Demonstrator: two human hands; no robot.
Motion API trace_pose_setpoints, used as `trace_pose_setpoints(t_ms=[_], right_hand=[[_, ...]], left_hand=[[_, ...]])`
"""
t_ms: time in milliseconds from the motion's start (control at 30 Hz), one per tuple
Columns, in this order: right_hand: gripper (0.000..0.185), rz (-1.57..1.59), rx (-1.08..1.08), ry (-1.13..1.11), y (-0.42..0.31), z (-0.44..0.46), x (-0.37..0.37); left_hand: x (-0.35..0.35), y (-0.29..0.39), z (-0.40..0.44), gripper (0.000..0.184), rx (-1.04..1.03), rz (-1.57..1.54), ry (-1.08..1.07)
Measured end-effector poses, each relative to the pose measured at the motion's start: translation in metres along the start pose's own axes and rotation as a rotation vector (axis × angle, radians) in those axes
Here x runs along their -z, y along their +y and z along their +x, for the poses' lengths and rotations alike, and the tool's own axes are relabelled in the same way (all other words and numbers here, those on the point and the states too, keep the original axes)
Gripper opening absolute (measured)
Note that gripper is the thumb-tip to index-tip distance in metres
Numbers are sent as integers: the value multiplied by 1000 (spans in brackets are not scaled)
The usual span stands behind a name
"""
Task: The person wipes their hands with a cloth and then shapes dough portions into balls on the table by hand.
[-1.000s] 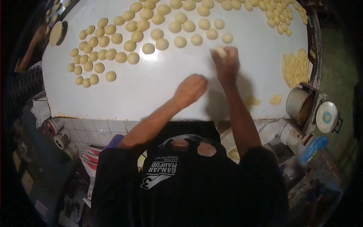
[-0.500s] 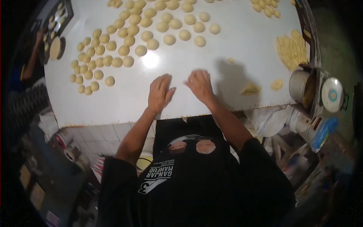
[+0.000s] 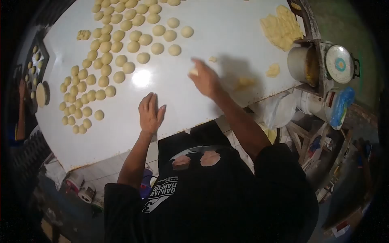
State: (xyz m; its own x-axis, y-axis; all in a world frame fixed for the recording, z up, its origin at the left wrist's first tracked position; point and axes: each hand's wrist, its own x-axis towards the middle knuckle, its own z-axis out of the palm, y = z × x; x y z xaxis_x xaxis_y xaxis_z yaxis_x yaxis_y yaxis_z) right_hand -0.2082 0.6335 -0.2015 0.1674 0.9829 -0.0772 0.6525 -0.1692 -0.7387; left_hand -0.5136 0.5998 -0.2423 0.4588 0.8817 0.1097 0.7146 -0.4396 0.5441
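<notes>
My left hand lies palm down on the white table, near its front edge, with the thumb apart and nothing visible in it. Farther forward and to the right, my right hand is curled, slightly blurred, around a small pale dough piece that shows at its left side. Just beyond that hand sits a small dough scrap. Two flat dough pieces, one shaded and one lit, lie to its right. Many round dough balls spread over the left and far parts of the table.
A large folded dough sheet lies at the far right. Beside the right edge are a metal pot and a round scale. At the left, another person's arm is near a dark tray and a round board.
The view has turned, shifting the table in frame. My right hand has moved forward and away from my left, and a dough piece now shows at it. My left hand stays flat on the table.
</notes>
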Motion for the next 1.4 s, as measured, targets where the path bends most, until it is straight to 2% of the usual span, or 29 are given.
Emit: trace_pose_setpoints(t_ms=[100, 200, 267, 300, 367, 433, 467, 533, 567, 633, 700, 767, 833, 867, 900, 933, 967, 1000, 1033, 1067, 1100, 1133, 1167, 1200, 1233, 1300, 1333, 1367, 1400], right_hand=[[51, 158, 29, 222, -21, 74, 36], [37, -355, 279, 333, 28, 75, 45], [32, -341, 234, 427, 68, 62, 92], [28, -484, 329, 465, 93, 46, 134], [26, 22, -127, 509, 151, -1, 205], [29, -343, -318, 388, 200, -38, 257], [29, -333, -307, 387, 230, -46, 256], [30, -446, -33, 399, 279, -61, 243], [30, -472, 57, 398, 293, -68, 239], [31, -362, -299, 228, 281, -82, 216], [34, -14, -97, 192, 251, -116, 177], [42, -325, 467, -166, 222, -125, 186], [48, -378, 494, -140, 235, -85, 183], [51, -409, 581, 1, 214, -53, 182], [51, -388, 591, -30, 203, -44, 155], [52, -350, 426, 95, 188, -39, 128], [53, -306, 273, 215, 175, -33, 109], [49, -339, 286, 139, 174, -60, 92], [44, -321, 372, -18, 183, -91, 90], [42, -266, 474, -78, 189, -109, 105], [45, -283, 628, -155, 221, -107, 121], [40, -249, 727, -169, 234, -80, 143], [37, -353, 491, -333, 249, -59, 147], [39, -448, 191, -351, 203, -35, 148], [43, -405, 621, -1, 184, -7, 132], [39, -297, 303, 188, 152, -6, 82], [36, -368, 335, -3, 151, -63, 79], [38, -364, 501, 15, 171, -82, 88], [38, -300, 532, -59, 201, -70, 102]], left_hand=[[-4, -4, 9, 60, -36, -36, 10], [-2, 7, 17, 56, -42, -67, 13], [-19, 42, 56, 55, -139, -213, -21], [-24, 75, 71, 55, -207, -345, -78], [-47, 152, 119, 56, -305, -559, -252], [-109, 209, 152, 58, -532, -560, -289], [-138, 225, 162, 58, -529, -547, -283], [-182, 246, 164, 51, -810, -285, -259], [-188, 247, 156, 51, -795, -266, -276], [-180, 230, 138, 39, -480, -306, -370], [-150, 196, 82, 31, -124, -252, -332], [-100, 138, 24, 37, -208, -98, -363], [-68, 114, 29, 47, -311, 247, -405], [-86, 118, 54, 55, -255, 241, -332], [-104, 141, 90, 55, -204, 202, -193], [-126, 166, 115, 47, -93, 109, 85], [-154, 184, 104, 39, 133, 17, -90], [-172, 189, 99, 31, 359, -72, -243], [-158, 208, 71, 23, 123, -137, -289], [-135, 218, 46, 21, -150, -144, -15], [-121, 194, 30, 24, -235, -198, -96], [-116, 157, 34, 26, -130, -97, -276], [-117, 122, 42, 27, -20, -16, -480], [-104, 127, 69, 27, -34, 131, -391], [-119, 146, 51, 27, -1, 114, -414], [-147, 187, 53, 22, -10, -30, -222], [-146, 197, 69, 20, -45, -110, -110], [-133, 176, 46, 18, -201, -257, -77], [-129, 124, 34, 19, -243, -298, -129]])
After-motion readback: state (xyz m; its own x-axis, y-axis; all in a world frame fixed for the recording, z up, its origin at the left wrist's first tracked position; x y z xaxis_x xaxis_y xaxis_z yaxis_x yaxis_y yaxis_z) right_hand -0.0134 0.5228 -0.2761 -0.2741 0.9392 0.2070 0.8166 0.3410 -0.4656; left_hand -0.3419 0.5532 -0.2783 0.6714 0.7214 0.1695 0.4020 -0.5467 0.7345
